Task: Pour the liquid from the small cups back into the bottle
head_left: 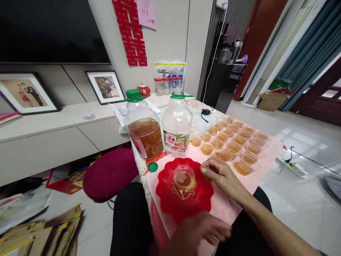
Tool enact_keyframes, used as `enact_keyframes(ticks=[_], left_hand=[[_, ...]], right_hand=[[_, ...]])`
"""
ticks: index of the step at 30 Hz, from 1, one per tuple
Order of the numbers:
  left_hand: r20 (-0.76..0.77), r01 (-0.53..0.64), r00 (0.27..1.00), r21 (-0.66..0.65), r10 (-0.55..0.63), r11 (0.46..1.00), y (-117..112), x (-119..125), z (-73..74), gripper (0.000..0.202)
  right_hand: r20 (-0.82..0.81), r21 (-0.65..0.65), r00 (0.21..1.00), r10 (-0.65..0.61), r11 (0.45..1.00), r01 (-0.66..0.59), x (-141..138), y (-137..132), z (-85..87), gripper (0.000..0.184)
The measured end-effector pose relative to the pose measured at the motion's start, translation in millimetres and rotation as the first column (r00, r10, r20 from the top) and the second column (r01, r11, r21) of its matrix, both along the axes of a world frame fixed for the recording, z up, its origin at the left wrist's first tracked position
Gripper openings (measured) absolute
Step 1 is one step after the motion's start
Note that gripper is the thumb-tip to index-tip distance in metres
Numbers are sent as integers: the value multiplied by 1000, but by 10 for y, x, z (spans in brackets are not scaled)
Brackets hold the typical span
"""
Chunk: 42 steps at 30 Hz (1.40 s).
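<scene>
A clear plastic cup [183,176] of brown, bubbly liquid stands on a red scallop-edged plate [166,193]. At the plate's right edge is my right hand [220,176], its thumb and fingers drawn together; whether they grip the rim or something small is hidden. My left hand [201,231], smeared by motion, is low in front of the plate, reaching rightward. Behind the plate stand a green-capped bottle [146,137] partly full of brown liquid and an uncapped clear bottle [177,121] that looks empty. A loose green cap [152,166] lies left of the plate.
Rows of several clear cups [222,155] with amber liquid cover the right of the pink tabletop [262,170]. A black corded object [205,111] lies farther back. Left of the table is a purple stool [110,174]; a power strip [291,167] is on the right.
</scene>
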<state>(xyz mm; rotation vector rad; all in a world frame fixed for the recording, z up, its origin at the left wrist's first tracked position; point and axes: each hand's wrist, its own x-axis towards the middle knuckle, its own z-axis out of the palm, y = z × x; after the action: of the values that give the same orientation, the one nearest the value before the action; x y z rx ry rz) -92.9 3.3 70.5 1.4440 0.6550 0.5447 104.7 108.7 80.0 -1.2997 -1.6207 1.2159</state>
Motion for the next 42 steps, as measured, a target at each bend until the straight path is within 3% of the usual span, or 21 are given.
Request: enact_keyframes(ticks=[1, 2, 4, 7, 15, 25, 34, 42], left_hand=[[-15, -125, 992, 4, 125, 992, 28, -85, 10, 41], [-33, -363, 931, 20, 363, 932, 60, -161, 25, 39], [-139, -582, 794, 112, 592, 806, 140, -276, 63, 44], [-258, -646, 664, 275, 702, 712, 287, -345, 91, 62], [-343, -639, 622, 296, 704, 710, 551, -213, 2, 93], [-314, -678, 622, 241, 717, 694, 619, -152, -66, 91], [-300, -674, 645, 212, 703, 708, 543, -79, 176, 96], [-289, -625, 718, 132, 633, 769, 501, 385, 238, 94]], right_hand=[[12, -6, 1000, 20, 1000, -20, 1, -27, -20, 36], [23, -10, 999, 36, 999, -36, -4, -42, -39, 36], [48, -12, 997, 59, 998, -58, -29, -43, -66, 37], [81, -9, 994, 80, 997, -79, -80, -7, -87, 37], [161, -13, 982, 95, 995, -94, -210, 110, -105, 36], [92, -147, 990, 105, 985, -90, -301, 143, -114, 28], [-161, -225, 985, 63, 969, -99, -163, -17, 83, 35], [-315, -270, 938, -145, 961, 58, 280, -346, 119, 49]])
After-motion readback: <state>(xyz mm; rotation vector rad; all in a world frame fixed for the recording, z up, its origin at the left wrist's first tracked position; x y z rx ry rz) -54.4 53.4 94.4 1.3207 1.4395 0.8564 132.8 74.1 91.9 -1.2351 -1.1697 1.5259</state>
